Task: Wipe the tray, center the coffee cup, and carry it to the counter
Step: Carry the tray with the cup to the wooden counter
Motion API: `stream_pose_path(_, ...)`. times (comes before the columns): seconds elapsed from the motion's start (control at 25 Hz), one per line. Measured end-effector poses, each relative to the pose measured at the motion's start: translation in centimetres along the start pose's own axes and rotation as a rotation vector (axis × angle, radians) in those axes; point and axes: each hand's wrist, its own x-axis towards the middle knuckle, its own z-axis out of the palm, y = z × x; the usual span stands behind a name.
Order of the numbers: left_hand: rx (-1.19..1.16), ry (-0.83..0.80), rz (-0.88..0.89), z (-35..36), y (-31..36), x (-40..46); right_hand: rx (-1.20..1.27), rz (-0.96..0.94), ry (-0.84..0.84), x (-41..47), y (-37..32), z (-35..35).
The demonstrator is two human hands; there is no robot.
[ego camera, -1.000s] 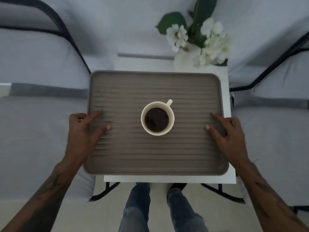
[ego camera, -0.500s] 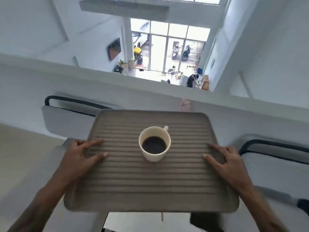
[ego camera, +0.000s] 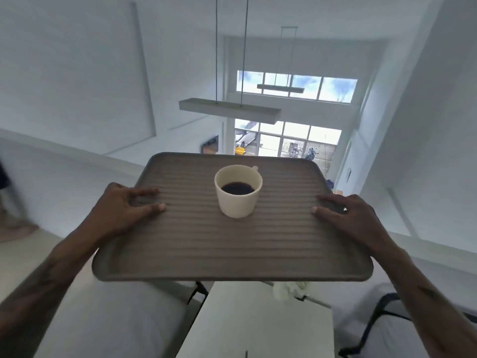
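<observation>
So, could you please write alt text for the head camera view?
Two hands, the left hand and the right hand, hold a ribbed brown tray in the air, with a cream cup of black coffee near its middle. A white table lies below; tall windows lie ahead.

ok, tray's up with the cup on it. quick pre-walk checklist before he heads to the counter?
1. Left hand gripping the tray at its left edge, thumb on top: ok.
2. Right hand gripping the right edge, thumb on top: ok.
3. Coffee cup upright, near the middle of the tray: ok.
4. Coffee below the rim, no spill visible on the ribbed surface: ok.
5. Tray clear of the white table and the flowers below it: ok.
6. Path to the counter: cannot tell, no counter is visible and the tray hides the floor ahead.
</observation>
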Motion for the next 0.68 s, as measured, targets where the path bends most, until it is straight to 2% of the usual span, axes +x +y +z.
stream_pose_path(0.28, 0.054, 0.063, -0.113, -4.8, -1.7, -5.1, 0.039, -0.105, -0.124, 1.0, -3.5, 2.2)
stream_pose_path(0.52, 0.083, 0.161, -0.276, -11.7, -4.8, -11.2, 0.076, -0.243, -0.220, 0.3, -11.3, 6.7)
stream_pose_path(0.68, 0.140, 0.241, -0.335, -19.5, -8.8, -16.5, 0.103, -0.355, -0.320, -1.4, -19.3, 11.1)
